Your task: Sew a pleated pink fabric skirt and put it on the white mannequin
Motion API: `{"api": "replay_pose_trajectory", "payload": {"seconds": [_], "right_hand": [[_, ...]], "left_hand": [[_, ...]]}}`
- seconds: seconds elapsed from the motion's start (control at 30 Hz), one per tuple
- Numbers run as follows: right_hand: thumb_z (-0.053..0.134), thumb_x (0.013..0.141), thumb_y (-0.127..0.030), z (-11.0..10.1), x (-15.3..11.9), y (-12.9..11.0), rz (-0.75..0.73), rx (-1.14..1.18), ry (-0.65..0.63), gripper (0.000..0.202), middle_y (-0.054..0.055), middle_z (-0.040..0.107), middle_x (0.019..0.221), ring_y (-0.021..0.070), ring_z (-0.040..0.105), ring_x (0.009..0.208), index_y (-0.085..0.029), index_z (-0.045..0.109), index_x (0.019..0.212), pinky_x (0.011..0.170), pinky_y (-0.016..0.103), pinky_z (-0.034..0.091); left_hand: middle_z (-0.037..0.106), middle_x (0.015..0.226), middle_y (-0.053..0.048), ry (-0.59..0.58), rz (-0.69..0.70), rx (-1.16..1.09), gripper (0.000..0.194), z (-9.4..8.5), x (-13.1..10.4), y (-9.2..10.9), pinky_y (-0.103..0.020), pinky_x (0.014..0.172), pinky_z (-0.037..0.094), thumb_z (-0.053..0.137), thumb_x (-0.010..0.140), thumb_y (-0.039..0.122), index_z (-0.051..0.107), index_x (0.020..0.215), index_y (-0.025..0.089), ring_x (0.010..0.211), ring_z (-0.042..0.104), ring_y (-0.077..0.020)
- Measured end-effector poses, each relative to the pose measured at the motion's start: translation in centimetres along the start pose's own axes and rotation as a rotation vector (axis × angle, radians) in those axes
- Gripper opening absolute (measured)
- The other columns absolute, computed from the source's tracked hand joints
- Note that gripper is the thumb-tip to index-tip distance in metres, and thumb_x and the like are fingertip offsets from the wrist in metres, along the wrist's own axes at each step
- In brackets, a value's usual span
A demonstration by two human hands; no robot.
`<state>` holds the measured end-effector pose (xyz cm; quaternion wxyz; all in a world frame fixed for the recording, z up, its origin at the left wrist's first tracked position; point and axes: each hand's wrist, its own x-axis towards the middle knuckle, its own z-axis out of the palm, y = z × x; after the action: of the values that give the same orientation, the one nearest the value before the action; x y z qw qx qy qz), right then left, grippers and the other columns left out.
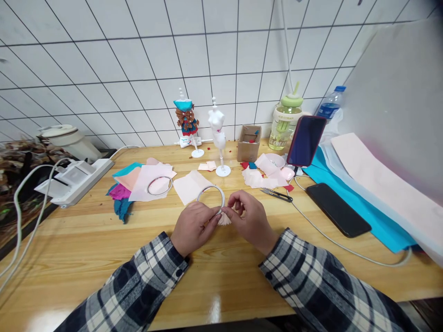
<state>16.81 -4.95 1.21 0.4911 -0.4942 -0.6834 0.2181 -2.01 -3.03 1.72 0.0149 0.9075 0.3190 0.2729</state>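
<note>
My left hand (195, 226) is closed, its thumb and fingers pinching the rim of a narrow roll of tape (222, 193) that stands up from the fingertips. My right hand (251, 219) is closed in a pinch right beside the roll's lower edge; what lies between its fingertips is hidden. Between the two hands, a small pleated pale-pink paper piece (224, 219) fans out below the fingertips. Behind the roll lies a pale-pink paper sheet (188, 184). A second tape roll (148, 186) rests on another pink sheet (138, 189) to the left.
At the back stand a bare white mini mannequin (217, 122), a dressed one (187, 117), a cardboard box (248, 150) and a green-lidded bottle (285, 120). Thread snips (277, 195), paper scraps (256, 177), a black phone (339, 210) and a cable lie rightward. A power strip (83, 182) sits left.
</note>
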Motion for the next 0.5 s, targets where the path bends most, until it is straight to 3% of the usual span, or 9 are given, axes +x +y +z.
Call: {"api": "replay_pose_trajectory", "payload": {"seconds": [0.13,0.43,0.5], "right_hand": [[0.066,0.083,-0.028,0.23,-0.16,0.07,0.046,0.057,-0.003,0.02,-0.001,0.064,0.08,0.0124,0.053,0.064,-0.02,0.061,0.101,0.064,0.027,0.044],[0.065,0.082,-0.026,0.04,-0.02,0.0,0.077,0.033,-0.138,0.011,-0.003,0.059,0.068,0.0116,0.052,0.061,-0.02,0.056,0.08,0.058,0.024,0.041],[0.065,0.082,-0.027,0.05,-0.05,-0.05,0.069,0.018,-0.119,0.013,-0.003,0.058,0.067,0.0114,0.051,0.06,-0.02,0.055,0.077,0.057,0.024,0.041]], "left_hand": [[0.058,0.063,-0.001,0.013,0.013,0.023,0.02,0.0,-0.02,-0.04,-0.03,0.063,0.037,0.049,0.094,0.024,0.067,0.1,0.016,0.063,0.053,-0.0168],[0.058,0.062,-0.001,-0.001,0.027,0.041,0.018,-0.1,0.15,0.04,-0.03,0.063,0.037,0.049,0.094,0.023,0.066,0.091,0.017,0.063,0.053,-0.0171],[0.059,0.062,-0.001,-0.006,0.01,0.04,0.019,-0.08,0.13,0.06,-0.031,0.063,0.038,0.049,0.094,0.024,0.066,0.092,0.018,0.063,0.053,-0.0171]]}}
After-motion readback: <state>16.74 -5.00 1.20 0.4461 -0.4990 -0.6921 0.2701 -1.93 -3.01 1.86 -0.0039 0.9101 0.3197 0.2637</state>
